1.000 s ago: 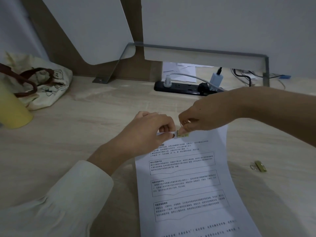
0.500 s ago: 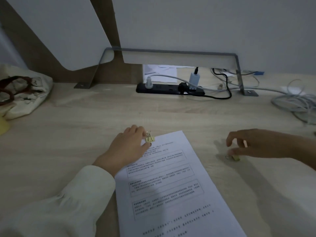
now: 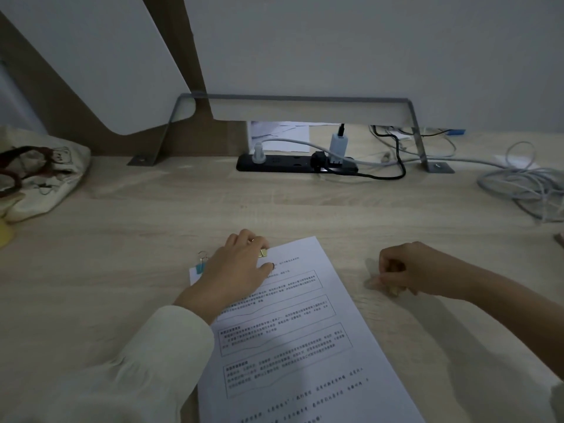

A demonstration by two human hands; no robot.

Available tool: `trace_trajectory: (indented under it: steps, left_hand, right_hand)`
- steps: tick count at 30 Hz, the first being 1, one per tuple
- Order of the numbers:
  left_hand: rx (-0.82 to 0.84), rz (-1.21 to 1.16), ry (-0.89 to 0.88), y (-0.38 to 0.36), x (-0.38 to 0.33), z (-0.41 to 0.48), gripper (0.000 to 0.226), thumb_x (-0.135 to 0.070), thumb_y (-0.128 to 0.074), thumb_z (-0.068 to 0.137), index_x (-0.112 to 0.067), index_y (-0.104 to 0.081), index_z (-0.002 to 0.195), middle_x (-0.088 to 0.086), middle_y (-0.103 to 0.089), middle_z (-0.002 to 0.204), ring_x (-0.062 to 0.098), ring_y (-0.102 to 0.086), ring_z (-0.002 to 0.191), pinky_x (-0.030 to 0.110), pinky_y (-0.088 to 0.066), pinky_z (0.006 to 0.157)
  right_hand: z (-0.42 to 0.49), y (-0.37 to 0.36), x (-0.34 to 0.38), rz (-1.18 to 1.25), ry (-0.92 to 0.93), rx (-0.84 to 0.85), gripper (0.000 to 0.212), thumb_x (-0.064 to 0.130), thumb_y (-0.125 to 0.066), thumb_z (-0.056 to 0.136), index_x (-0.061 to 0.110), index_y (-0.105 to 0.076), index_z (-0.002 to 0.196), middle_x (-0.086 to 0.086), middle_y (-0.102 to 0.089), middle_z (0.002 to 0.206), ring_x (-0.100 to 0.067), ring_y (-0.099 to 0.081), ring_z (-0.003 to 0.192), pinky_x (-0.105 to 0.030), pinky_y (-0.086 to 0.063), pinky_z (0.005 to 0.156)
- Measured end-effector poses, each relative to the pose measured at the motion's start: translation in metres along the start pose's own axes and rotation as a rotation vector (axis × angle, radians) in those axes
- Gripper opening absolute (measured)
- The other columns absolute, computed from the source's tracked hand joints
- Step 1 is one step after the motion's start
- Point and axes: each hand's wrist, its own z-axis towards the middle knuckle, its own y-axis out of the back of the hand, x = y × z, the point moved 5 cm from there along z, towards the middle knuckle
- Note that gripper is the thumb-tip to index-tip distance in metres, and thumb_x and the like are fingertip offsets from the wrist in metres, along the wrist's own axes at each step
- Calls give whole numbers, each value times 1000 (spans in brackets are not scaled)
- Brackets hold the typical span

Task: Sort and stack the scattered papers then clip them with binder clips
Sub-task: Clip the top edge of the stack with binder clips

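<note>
A stack of printed papers (image 3: 305, 340) lies slanted on the wooden desk in front of me. A gold binder clip (image 3: 263, 253) sits on its top edge and a blue binder clip (image 3: 200, 266) on its top left corner. My left hand (image 3: 238, 270) lies flat on the upper left of the stack, fingertips touching the gold clip. My right hand (image 3: 406, 271) is on the desk to the right of the papers, its fingers curled and pinched around a small gold binder clip (image 3: 393, 290) that is mostly hidden.
A black power strip (image 3: 274, 163) with plugs lies at the back under a grey metal bracket (image 3: 418, 145). Coiled grey cables (image 3: 525, 184) fill the far right. A cloth tote bag (image 3: 39, 178) and a yellow object (image 3: 4, 235) sit at the left edge.
Both hands worked at the top edge a second ago. My right hand then moved right to the loose gold clip and closed on it. My left hand flattened on the papers; the view shifted.
</note>
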Motion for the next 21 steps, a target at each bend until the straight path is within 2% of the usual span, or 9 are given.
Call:
trace_trajectory:
  steps: [3,7,9,11,12,14,16,18,21]
  left_hand:
    - [-15,-16,-8,-2,0,3,40,-43,-45,91,-22,-44,125,-2,-38,132,15,-36,121,30,-36,96]
    - [-39,-17,9,-3,-7,12,47,-60,-49,80,-24,-48,110,-7,-43,118,14,-36,113,27,-30,94]
    - [-25,17,26,-3,-12,19,51,-66,-50,75,-23,-48,104,-6,-45,111,16,-37,108,29,-30,93]
    - [14,14,47,-4,-14,24,54,-67,-52,72,-21,-48,101,-5,-48,109,18,-39,106,32,-31,92]
    - [38,6,56,-4,-15,27,56,-67,-53,72,-20,-48,101,-4,-50,109,19,-41,106,34,-32,93]
    - [77,-19,68,-6,-14,31,59,-67,-54,71,-18,-47,104,-2,-52,110,20,-42,106,36,-33,94]
    - [90,-67,62,-6,-14,32,57,-64,-55,72,-18,-47,104,-3,-54,109,19,-44,105,35,-32,92]
    - [107,-120,38,-7,-14,31,49,-60,-55,76,-20,-47,104,-4,-55,108,17,-46,103,34,-32,92]
    - [152,-171,6,-8,-13,31,39,-54,-54,81,-22,-51,103,-5,-54,108,14,-49,101,34,-30,97]
  right_hand:
    - [10,0,5,15,7,-66,27,33,-63,84,14,-55,67,7,-52,56,-6,-43,47,-15,-34,47]
    - [27,5,25,252,53,-228,34,36,-66,81,15,-50,60,8,-45,49,-1,-38,38,-11,-31,42]
    - [38,5,41,296,95,-268,33,35,-64,83,13,-51,62,7,-49,61,0,-44,47,-11,-35,49]
    - [48,2,52,317,106,-264,30,35,-58,87,12,-54,68,6,-56,75,-3,-52,62,-15,-40,59]
    - [53,-1,55,341,99,-241,30,35,-53,90,12,-54,71,5,-59,76,-5,-54,62,-18,-43,59]
    - [60,-7,59,382,77,-188,32,35,-43,95,13,-49,73,1,-63,71,-8,-55,51,-20,-45,50]
    - [65,-10,61,372,54,-182,36,37,-37,97,15,-42,69,-2,-58,62,-10,-47,45,-22,-40,48]
    - [70,-11,64,351,45,-200,37,38,-36,97,17,-39,66,2,-45,59,-10,-39,49,-21,-32,51]
    - [76,-18,72,396,65,-175,32,42,-44,93,14,-49,79,6,-42,55,-3,-37,44,-17,-29,49]
